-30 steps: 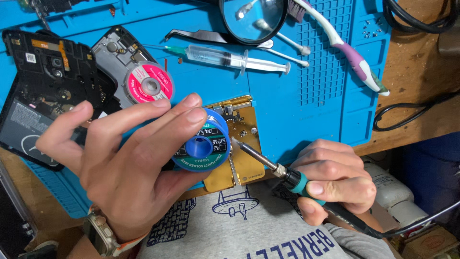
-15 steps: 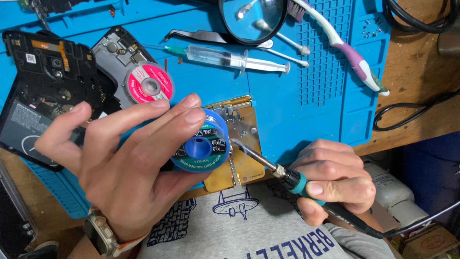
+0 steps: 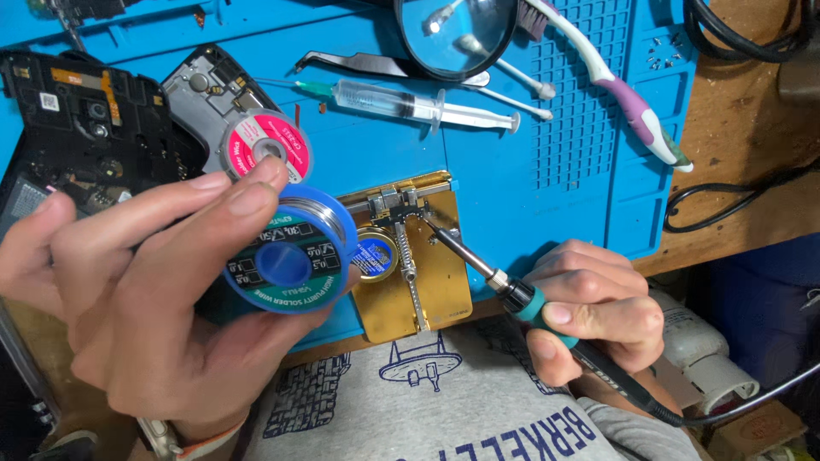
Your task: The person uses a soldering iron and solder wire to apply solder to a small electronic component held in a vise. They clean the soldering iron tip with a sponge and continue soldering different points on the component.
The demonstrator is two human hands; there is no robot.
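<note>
My left hand (image 3: pixel 145 299) holds a blue spool of solder wire (image 3: pixel 290 252) between thumb and fingers, lifted above the blue work mat (image 3: pixel 512 171). My right hand (image 3: pixel 594 307) grips a soldering iron (image 3: pixel 512 294) with a teal collar. Its tip rests at a small part clamped at the top of a gold-coloured holder plate (image 3: pixel 436 273). A small round tin (image 3: pixel 376 254) lies on the plate beside the spool.
On the mat lie a pink-labelled reel (image 3: pixel 266 147), an opened black device (image 3: pixel 77 128), a syringe (image 3: pixel 410 104), tweezers (image 3: pixel 350 61), a magnifying glass (image 3: pixel 457 34), swabs and a toothbrush (image 3: pixel 623 94). Black cables (image 3: pixel 726 201) lie on the wooden bench at the right.
The spool in my left hand has shifted slightly left and away from the holder plate, uncovering the small round tin. The soldering iron stays at the clamp.
</note>
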